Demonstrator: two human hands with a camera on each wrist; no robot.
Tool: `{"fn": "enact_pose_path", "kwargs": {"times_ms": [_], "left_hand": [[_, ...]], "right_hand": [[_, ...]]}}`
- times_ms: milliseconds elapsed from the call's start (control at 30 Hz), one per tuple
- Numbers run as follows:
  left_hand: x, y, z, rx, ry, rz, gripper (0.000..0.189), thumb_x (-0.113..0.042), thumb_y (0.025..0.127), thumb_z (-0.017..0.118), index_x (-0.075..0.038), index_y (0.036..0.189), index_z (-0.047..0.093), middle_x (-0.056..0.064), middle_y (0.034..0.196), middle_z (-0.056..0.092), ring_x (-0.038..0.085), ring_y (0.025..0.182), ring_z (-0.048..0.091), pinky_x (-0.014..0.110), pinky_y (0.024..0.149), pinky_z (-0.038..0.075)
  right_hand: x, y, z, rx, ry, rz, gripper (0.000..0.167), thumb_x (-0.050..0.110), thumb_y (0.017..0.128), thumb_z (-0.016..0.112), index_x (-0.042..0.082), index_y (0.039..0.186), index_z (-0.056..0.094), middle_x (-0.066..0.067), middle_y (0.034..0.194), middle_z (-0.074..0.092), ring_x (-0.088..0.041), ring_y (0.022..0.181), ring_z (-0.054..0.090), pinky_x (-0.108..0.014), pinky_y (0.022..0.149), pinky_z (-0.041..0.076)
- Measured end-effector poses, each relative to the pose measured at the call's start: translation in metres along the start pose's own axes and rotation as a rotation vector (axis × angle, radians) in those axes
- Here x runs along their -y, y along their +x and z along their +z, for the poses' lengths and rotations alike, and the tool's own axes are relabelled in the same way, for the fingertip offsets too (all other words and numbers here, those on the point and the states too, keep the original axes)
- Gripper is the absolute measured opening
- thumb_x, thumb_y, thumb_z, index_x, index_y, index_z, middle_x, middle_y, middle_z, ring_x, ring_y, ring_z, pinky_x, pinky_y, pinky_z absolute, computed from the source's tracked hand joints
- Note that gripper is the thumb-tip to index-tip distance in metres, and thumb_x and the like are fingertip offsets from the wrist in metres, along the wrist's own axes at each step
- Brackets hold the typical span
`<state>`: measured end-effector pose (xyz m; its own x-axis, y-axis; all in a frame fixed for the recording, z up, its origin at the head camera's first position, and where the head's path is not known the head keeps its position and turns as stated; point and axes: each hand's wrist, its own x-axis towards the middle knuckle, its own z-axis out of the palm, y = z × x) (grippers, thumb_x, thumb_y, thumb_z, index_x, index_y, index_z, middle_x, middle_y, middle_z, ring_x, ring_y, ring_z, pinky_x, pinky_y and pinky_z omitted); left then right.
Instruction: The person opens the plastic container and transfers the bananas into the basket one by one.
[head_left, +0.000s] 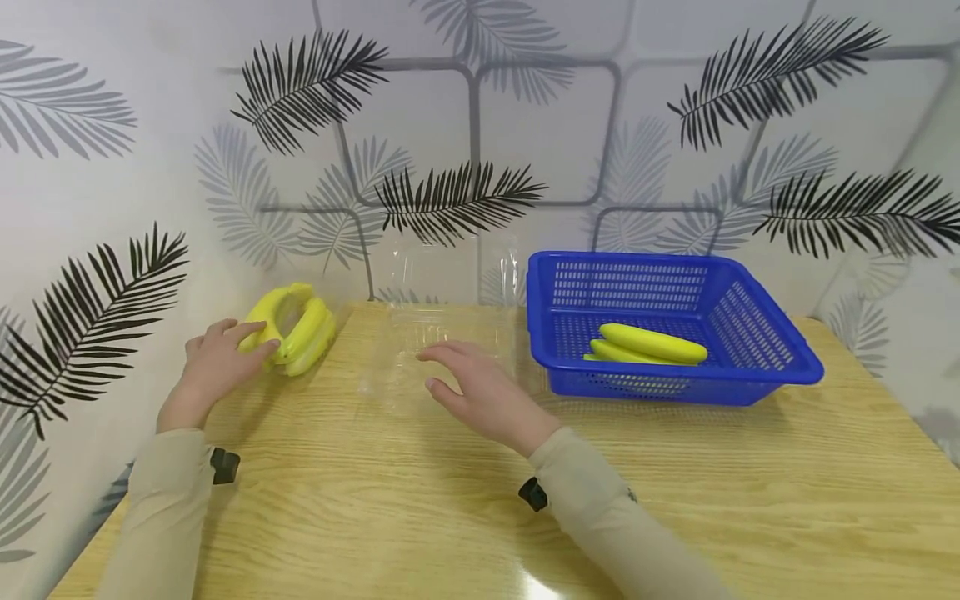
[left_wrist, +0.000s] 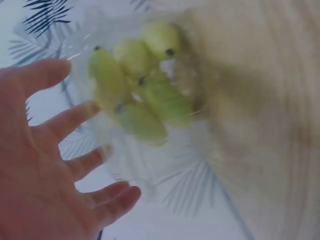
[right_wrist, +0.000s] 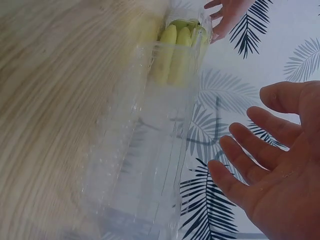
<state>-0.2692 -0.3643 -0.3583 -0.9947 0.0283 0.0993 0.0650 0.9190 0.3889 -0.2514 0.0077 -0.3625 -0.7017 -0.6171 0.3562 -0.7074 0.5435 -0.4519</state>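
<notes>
Wall (head_left: 570, 125): pale, printed with black and grey feather-like leaves; before it stands a wooden table (head_left: 375, 508).
Clear plastic: difficult to see; the edges of the open container (head_left: 401, 333) almost disappear against wood and wall, and the right hand (head_left: 487, 396) covers one part of it.
Basket front: its blue rim (head_left: 667, 377) hides the lower side of the basket bananas (head_left: 652, 343).
Left bananas (head_left: 311, 333): bright yellow, curved, with dark tips, enclosed by clear plastic at the table's left end, near the wall (the left wrist view is blurred and shows them greener).
Left hand (head_left: 219, 364): fingers spread loosely beside these bananas, gripping nothing; whether a fingertip touches the plastic, I cannot tell.
Right hand: relaxed, fingers apart, over the open container, grasping nothing.
Count: two hands, one basket, one open container, at least five bananas at left, at least three in the basket.
</notes>
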Motion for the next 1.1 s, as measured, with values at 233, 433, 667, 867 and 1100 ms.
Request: {"fn": "enact_pose_path", "kwargs": {"times_ms": [233,433,667,867,1100], "left_hand": [[-0.005,-0.01,-0.022,0.166,-0.041,-0.066,0.071,-0.052,0.096,0.056,0.002,0.141,0.044,0.046,0.143,0.013,0.071,0.122,0.012,0.076,0.09,0.021],[-0.005,-0.012,-0.028,0.165,-0.049,-0.069,0.053,-0.039,0.096,0.06,0.0,0.131,0.057,0.043,0.141,0.019,0.073,0.118,0.017,0.078,0.086,0.024],[0.003,-0.015,-0.026,0.095,-0.124,-0.097,0.058,-0.031,0.096,0.061,0.004,0.139,0.046,0.041,0.141,0.021,0.065,0.124,0.019,0.074,0.092,0.025],[0.017,-0.015,-0.025,0.112,-0.278,-0.159,0.098,-0.04,0.092,0.068,0.002,0.155,0.006,0.041,0.15,0.001,0.061,0.135,0.008,0.073,0.1,0.022],[0.036,-0.014,-0.019,0.245,-0.491,-0.105,0.106,-0.033,0.09,0.071,-0.009,0.157,-0.007,0.028,0.157,-0.016,0.053,0.141,-0.01,0.075,0.104,0.006]], "right_hand": [[0.011,0.013,0.01,0.018,0.035,-0.003,0.038,0.022,0.102,0.055,0.01,0.139,0.054,-0.005,0.141,0.053,-0.02,0.134,0.044,-0.034,0.111,0.032],[0.029,0.026,0.024,0.033,0.1,-0.009,0.039,0.022,0.102,0.055,0.01,0.14,0.053,-0.003,0.14,0.053,-0.017,0.133,0.044,-0.03,0.109,0.033],[0.057,0.04,0.041,0.074,0.236,0.045,0.044,0.024,0.102,0.054,0.012,0.143,0.049,0.0,0.143,0.049,-0.014,0.13,0.046,-0.028,0.105,0.038],[0.071,0.049,0.052,0.097,0.402,0.09,0.047,0.024,0.101,0.054,0.011,0.145,0.045,-0.001,0.146,0.046,-0.021,0.128,0.049,-0.026,0.097,0.044],[0.077,0.057,0.063,0.111,0.509,0.189,0.052,0.026,0.1,0.054,0.011,0.148,0.042,-0.001,0.15,0.042,-0.022,0.13,0.047,-0.031,0.1,0.044]]}}
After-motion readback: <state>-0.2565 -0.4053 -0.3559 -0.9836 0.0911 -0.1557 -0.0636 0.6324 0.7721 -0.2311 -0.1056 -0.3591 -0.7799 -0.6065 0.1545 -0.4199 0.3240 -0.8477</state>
